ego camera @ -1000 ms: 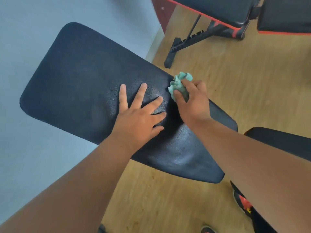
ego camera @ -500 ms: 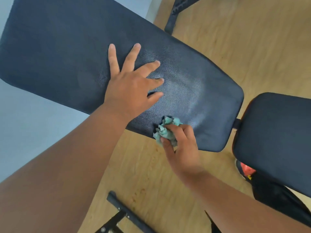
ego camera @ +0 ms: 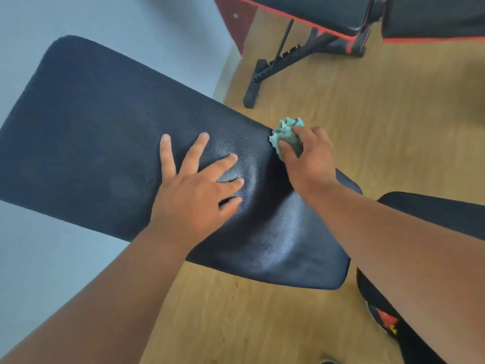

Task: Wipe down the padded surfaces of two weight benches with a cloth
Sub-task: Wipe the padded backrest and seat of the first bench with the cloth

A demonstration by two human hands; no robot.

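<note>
Pad (ego camera: 105, 132), the black backrest of the near bench, is the largest thing in view and serves as the landmark: its long axis runs from the upper left, over the grey wall, down to the lower right, where a rounded end hangs over the wood floor (ego camera: 393, 122). A second bench (ego camera: 328, 14), black with red trim, is seen well beyond the pad's far edge, and a separate black seat pad (ego camera: 446, 214) lies just past the pad's lower-right end. A shoe (ego camera: 385, 319) with red marks is seen below that seat pad.

On the middle of the pad the left hand (ego camera: 194, 195) is laid flat, its fingers (ego camera: 165, 153) spread apart and straight, pressing the vinyl and holding nothing. At the pad's far edge, towards the lower-right end, the right hand (ego camera: 309, 158) is closed round a crumpled green cloth (ego camera: 286, 135), which is clamped between thumb and curled fingers and touches the pad's edge.

The wiping of this pad is judged to be in hand, with the second bench not yet reached. From the cloth, most of the pad's unwiped-looking length lies to the upper left along the long axis, and the near edge lies straight across the width. The right hand is nearer the cloth's work; the left is placed only as a brace.
</note>
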